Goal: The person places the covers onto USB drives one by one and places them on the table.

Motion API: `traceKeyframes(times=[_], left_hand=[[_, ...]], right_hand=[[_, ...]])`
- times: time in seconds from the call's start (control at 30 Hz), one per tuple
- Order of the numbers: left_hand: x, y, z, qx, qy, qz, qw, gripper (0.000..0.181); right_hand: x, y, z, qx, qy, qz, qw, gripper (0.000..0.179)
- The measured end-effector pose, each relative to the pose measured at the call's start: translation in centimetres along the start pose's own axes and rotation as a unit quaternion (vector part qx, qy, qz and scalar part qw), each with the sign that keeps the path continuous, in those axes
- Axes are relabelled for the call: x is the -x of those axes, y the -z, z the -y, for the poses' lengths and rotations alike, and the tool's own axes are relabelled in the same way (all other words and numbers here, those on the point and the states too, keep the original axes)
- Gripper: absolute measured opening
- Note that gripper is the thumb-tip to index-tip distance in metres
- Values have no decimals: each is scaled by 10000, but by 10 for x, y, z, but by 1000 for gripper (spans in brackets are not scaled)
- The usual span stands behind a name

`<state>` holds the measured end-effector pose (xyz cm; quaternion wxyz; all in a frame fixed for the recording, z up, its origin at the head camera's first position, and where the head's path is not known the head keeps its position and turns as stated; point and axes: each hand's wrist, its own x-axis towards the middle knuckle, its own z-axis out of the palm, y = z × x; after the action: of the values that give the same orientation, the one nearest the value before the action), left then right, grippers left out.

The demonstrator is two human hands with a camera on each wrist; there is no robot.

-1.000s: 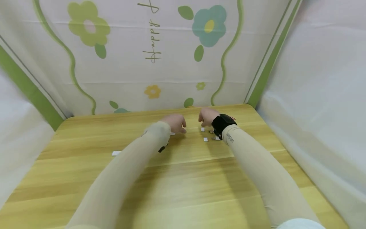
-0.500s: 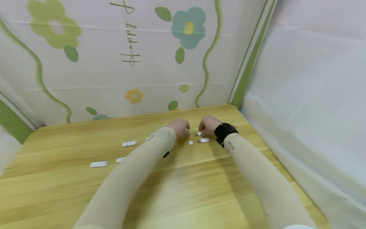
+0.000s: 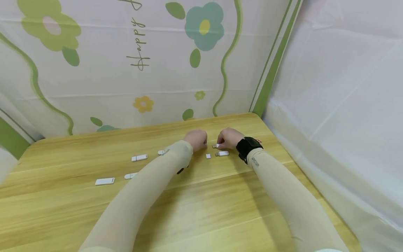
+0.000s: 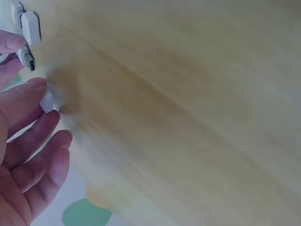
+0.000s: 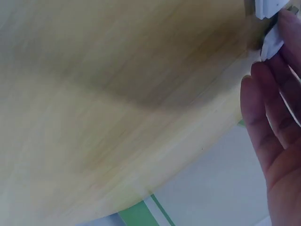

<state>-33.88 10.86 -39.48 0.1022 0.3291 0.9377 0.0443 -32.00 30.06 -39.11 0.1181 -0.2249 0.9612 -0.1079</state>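
The left hand (image 3: 196, 139) is pinching a white cap (image 4: 47, 100); the right hand (image 3: 230, 138) is gripping a USB stick (image 5: 272, 44). Careful alignment is probably mattering most.

Head view looks down, wrist views nearer, sharing the tabletop (image 3: 204, 210).

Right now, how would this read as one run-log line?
left hand: pinches white cap | right hand: pinches USB stick | table: loose cap beside uncapped stick
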Motion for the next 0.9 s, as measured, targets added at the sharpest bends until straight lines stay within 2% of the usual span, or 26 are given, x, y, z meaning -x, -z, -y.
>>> traceKeyframes(times=[0.1,0.23,0.33,0.43,0.6,0.7,0.77,0.9], left_hand=[[5,2,4,-70,4,-122,9999,11],[16,11,9,173,-50,-273,9995,7],[35,24,8,346,-350,-400,9980,9],[64,37,7,318,-822,-653,9940,14],[125,48,4,113,-1433,-1328,9807,30],[157,49,-1,31,-1608,-1729,9717,28],[173,48,-6,41,-1675,-1863,9681,24],[201,41,-15,-140,-1732,-2170,9606,5]], right_hand=[[-3,4,4,-13,150,-27,9999,11],[-3,14,9,-120,503,-366,9980,9],[3,25,13,-156,811,-674,9943,9],[17,35,22,-166,1069,-962,9895,8],[50,43,42,-69,1533,-1568,9756,9],[72,45,52,23,1873,-1963,9625,11],[86,45,57,108,2049,-2193,9538,11],[106,40,65,337,2405,-2525,9366,10]])
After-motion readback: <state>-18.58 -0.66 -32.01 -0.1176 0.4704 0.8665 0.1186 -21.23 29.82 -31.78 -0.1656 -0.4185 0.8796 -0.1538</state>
